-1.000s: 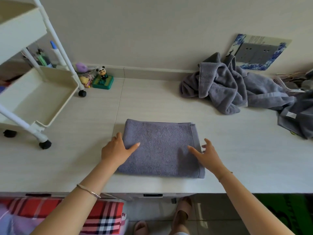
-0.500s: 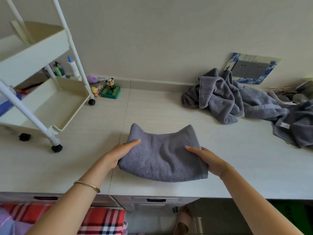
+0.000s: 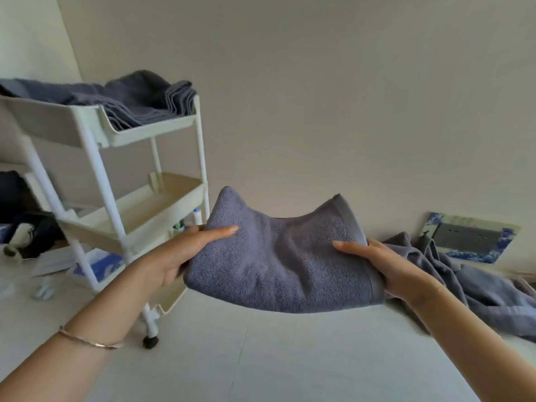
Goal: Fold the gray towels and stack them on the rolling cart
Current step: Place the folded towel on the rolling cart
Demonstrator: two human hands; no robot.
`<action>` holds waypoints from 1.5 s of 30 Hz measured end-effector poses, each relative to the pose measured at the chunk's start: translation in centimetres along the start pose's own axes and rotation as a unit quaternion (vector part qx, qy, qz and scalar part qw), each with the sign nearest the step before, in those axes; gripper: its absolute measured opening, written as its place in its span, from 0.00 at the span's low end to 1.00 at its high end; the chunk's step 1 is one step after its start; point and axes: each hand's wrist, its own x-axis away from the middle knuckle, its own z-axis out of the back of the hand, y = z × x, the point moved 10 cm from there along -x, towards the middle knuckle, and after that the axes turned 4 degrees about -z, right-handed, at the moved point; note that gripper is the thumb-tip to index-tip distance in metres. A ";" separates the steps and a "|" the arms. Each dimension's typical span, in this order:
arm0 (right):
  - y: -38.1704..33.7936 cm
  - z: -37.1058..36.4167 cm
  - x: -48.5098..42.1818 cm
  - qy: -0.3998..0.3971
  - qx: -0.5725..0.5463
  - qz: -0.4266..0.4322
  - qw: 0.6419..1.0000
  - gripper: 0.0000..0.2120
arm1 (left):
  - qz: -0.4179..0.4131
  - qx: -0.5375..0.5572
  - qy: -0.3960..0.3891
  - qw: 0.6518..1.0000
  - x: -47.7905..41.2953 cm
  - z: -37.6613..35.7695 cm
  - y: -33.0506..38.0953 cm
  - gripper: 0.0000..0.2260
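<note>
aloft, plush folded towel (image 3: 278, 265) sags.

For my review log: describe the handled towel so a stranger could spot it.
Find the white cart at left; beside it a folded gray towel sags between the left hand and right hand. Unlike the stacked towels on the cart's top and the crumpled heap at right, it is held aloft.
</note>
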 end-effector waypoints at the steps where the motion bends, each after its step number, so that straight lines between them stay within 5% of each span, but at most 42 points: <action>1: -2.4 -0.5 -0.6 -0.007 0.006 0.020 1.000 0.14 | -0.021 -0.002 0.018 1.000 0.4 1.2 2.2 0.17; 3: -6.1 -1.1 -1.7 -0.018 0.017 0.051 0.998 0.12 | -0.060 -0.011 0.050 0.997 1.3 3.0 5.8 0.19; 9: -19.1 -4.4 -5.4 -0.101 0.063 0.131 0.984 0.31 | -0.183 -0.019 0.181 0.966 5.1 8.7 16.7 0.15; 14: -28.6 -10.1 -8.1 -0.193 0.093 0.198 0.956 0.26 | -0.237 -0.073 0.305 0.919 8.1 14.6 23.0 0.44; 19: -36.3 -16.6 -11.9 -0.234 0.163 0.251 0.925 0.27 | -0.264 -0.047 0.367 0.891 9.7 18.8 26.0 0.35; 28: -41.6 -26.7 -21.1 -0.300 0.205 0.274 0.890 0.25 | -0.220 -0.024 0.476 0.851 8.2 24.9 25.6 0.37; 36: -37.4 -29.8 -28.4 -0.272 0.355 0.256 0.857 0.48 | -0.104 -0.011 0.501 0.859 5.8 27.1 22.1 0.32; 38: -37.6 -29.7 -28.8 -0.248 0.377 0.277 0.848 0.45 | -0.071 -0.043 0.507 0.858 6.1 27.7 21.7 0.36; 40: -39.2 -29.4 -28.3 -0.196 0.385 0.346 0.833 0.37 | -0.031 -0.194 0.528 0.826 6.8 28.3 22.8 0.41; 43: -42.5 -28.8 -23.5 -0.119 0.313 0.520 0.786 0.17 | -0.095 -0.467 0.529 0.702 7.0 25.6 28.0 0.31; 45: -41.7 -29.7 -19.9 -0.179 0.305 0.564 0.746 0.11 | -0.161 -0.503 0.421 0.737 4.4 23.0 29.2 0.21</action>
